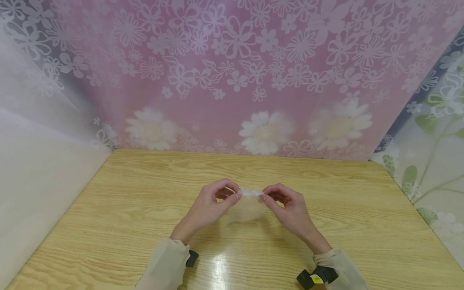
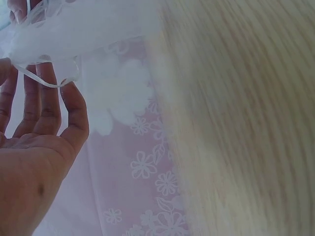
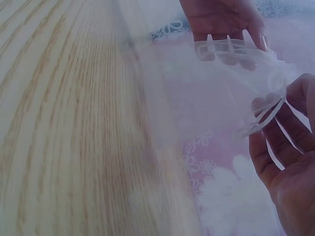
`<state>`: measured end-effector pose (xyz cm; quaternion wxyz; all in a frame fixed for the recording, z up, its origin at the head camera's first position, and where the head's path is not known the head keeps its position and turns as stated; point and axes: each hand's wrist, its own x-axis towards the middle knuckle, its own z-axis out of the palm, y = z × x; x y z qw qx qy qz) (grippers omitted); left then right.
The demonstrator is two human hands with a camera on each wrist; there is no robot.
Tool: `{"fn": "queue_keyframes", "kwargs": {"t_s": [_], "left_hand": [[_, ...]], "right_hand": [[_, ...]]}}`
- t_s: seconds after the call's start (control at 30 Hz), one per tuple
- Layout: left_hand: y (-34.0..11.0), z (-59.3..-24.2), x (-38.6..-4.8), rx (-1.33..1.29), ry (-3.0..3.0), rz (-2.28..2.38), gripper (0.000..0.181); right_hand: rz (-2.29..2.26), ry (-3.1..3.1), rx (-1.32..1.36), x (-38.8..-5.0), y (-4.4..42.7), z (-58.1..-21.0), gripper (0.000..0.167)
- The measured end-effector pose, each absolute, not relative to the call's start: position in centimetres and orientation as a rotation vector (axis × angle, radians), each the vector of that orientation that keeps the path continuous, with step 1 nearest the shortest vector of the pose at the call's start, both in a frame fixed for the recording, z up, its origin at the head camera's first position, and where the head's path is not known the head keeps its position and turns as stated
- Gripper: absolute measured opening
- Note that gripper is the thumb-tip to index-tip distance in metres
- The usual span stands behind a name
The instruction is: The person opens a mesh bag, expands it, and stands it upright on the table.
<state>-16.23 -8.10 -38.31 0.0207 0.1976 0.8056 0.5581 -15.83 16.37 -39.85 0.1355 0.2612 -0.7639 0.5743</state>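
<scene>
A sheer white drawstring pouch hangs between the two hands above the table, its gathered mouth uppermost. My left hand pinches one top corner between thumb and fingers. The opposite corner is pinched by my right hand. In the left wrist view a thin white ribbon loops from the pouch across the fingers of the left hand. Seen from the right wrist, the translucent cloth spreads between both hands, and fingers show through it. Whether anything is inside cannot be made out.
Both hands are over a wood-grain table. A pink flowered curtain hangs behind its far edge, with pale cloth at the left and leaf-patterned cloth at the right. Black bands sit on the wrists.
</scene>
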Motion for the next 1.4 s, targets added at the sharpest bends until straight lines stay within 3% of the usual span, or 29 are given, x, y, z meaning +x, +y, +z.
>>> {"fn": "queue_keyframes", "kwargs": {"t_s": [1.4], "left_hand": [[-8.81, -38.39, -16.32, 0.655, 2.482, 1.768, 0.004]], "right_hand": [[1.668, -2.176, 0.722, -15.7, 17.01, -40.06, 0.015]]}}
